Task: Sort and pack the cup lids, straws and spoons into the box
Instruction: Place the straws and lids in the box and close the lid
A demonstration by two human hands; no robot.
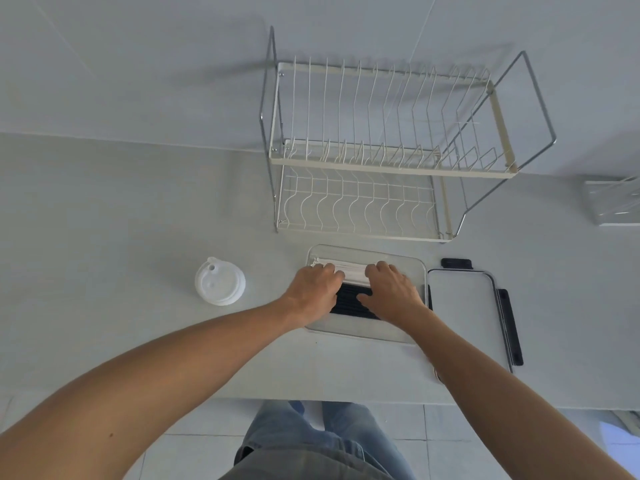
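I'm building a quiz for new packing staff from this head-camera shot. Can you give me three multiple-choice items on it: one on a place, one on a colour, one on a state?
1. Where is the stack of cup lids?
A. On the counter, left of the box
B. Inside the box
C. On the dish rack

2. What colour are the straws under the hands, nearest the person?
A. Red
B. Black
C. Green

3. What state is the box in?
A. Closed with its lid clipped on
B. Open, its lid lying beside it
C. Tipped on its side

Answers:
1. A: the white lids sit on the bare counter, apart from the box.
2. B: the black straws show between the left hand and the right hand.
3. B: both hands reach inside, and the box lid lies flat to its right.
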